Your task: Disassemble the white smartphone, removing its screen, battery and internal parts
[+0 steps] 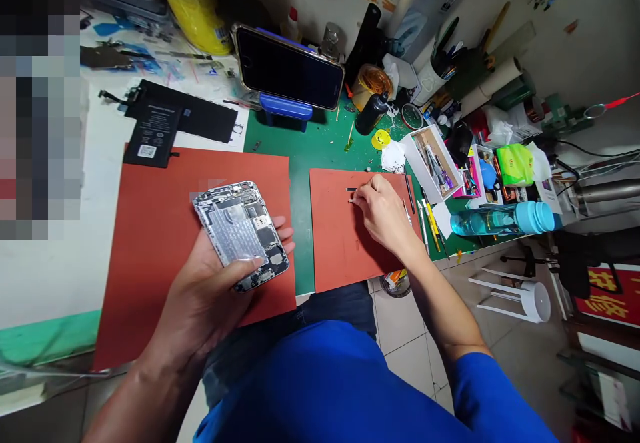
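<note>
My left hand [210, 289] holds an opened smartphone [235, 229] above the left red mat [150, 229]. Its thumb presses on the inside near the lower end, and the fingers support it from beneath. The phone's circuit boards and a silvery battery bay show. Over the right red mat [337, 249], my right hand [385, 213] is closed in a pinch, its fingertips low at the mat. Small dark slivers lie by those fingertips; what the fingers grip is too small to make out. A black phone battery [156, 129] lies across the left mat's far edge, against a long black panel [207, 117].
A phone [287, 66] leans on a blue stand [285, 106] at the back. To the right are a white tool box [433, 163], several screwdrivers and tweezers, and a blue water bottle [493, 219]. A black bottle [371, 114] stands behind the right mat. A white stool [533, 301] is beyond the bench.
</note>
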Demonstrator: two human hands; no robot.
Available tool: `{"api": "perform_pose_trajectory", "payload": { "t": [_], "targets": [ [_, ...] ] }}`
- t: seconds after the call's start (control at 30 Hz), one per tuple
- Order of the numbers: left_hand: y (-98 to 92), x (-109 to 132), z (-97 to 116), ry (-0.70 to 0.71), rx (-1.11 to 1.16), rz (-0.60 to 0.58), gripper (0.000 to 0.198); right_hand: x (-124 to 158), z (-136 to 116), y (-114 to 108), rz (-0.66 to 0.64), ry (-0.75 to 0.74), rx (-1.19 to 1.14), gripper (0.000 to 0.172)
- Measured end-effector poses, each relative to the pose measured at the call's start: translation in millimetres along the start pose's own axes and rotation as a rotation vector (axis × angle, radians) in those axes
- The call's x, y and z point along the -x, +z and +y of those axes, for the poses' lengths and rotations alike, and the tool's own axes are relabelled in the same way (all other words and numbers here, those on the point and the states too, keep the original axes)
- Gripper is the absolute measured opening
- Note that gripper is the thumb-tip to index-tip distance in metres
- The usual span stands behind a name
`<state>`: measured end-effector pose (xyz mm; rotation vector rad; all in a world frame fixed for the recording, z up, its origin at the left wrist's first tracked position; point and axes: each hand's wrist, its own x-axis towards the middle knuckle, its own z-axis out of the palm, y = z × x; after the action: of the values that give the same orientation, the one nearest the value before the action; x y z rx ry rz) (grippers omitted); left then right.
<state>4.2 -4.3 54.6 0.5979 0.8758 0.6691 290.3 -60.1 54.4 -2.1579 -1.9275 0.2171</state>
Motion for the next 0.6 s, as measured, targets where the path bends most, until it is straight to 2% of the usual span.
{"api": "perform_pose_trajectory", "payload": {
  "t": [0.4, 0.5, 0.6],
  "targets": [
    [0.5, -1.1, 2.1, -0.008, 0.002, 0.009, 0.089, -5.1, 4.1, -1.2, -0.039, -0.018, 0.081, 0.028],
    [1.7, -0.9, 2.5, -0.010, 0.012, 0.010, 0.089, -2.6, 4.4, -4.9, -0.002, -0.013, 0.023, 0.029],
    [0.7, -0.7, 1.7, -0.009, 0.021, 0.005, 0.089, 6.4, 2.4, -15.8, 0.101, 0.023, -0.048, 0.026]
  ]
}}
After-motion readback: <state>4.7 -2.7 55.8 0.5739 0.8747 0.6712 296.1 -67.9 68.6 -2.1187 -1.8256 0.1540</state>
